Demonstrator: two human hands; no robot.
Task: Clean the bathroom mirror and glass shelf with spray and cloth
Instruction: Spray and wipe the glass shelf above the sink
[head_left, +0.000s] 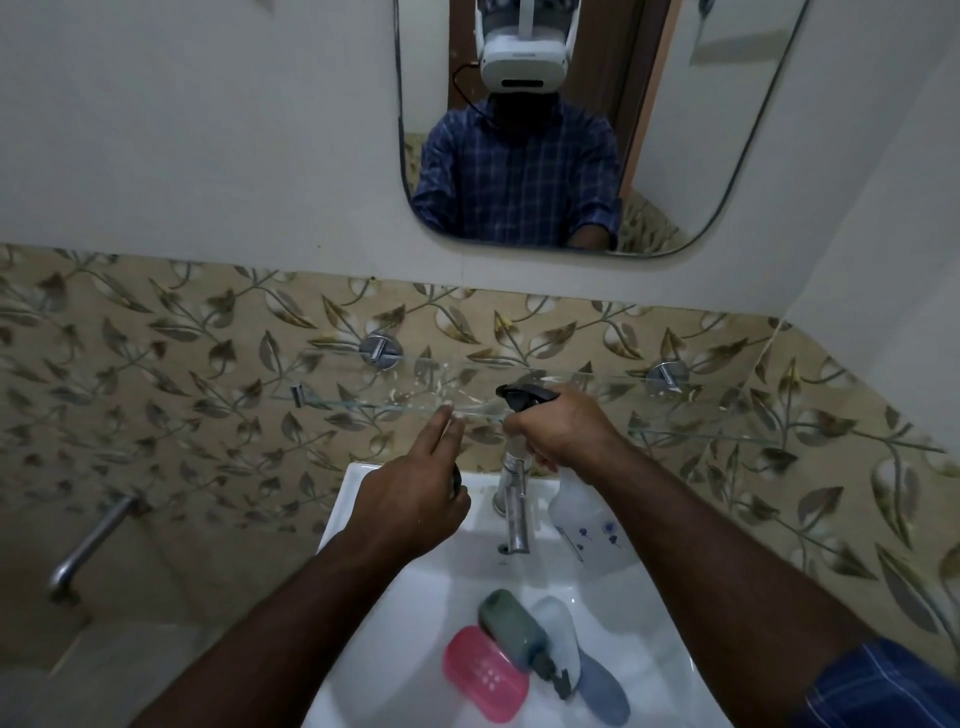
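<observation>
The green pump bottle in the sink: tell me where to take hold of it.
Grip the green pump bottle across its wide body, coming from above. It lies flat in the sink, pump end toward the camera, leaning on a clear bottle; the pink soap dish crowds its left.

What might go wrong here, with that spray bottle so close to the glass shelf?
The right hand holds the spray bottle right at the glass shelf edge, so its nozzle could knock the glass. Spray may drip onto the pink soap dish and bottles lying in the sink. The left hand holds something dark I cannot identify.
</observation>
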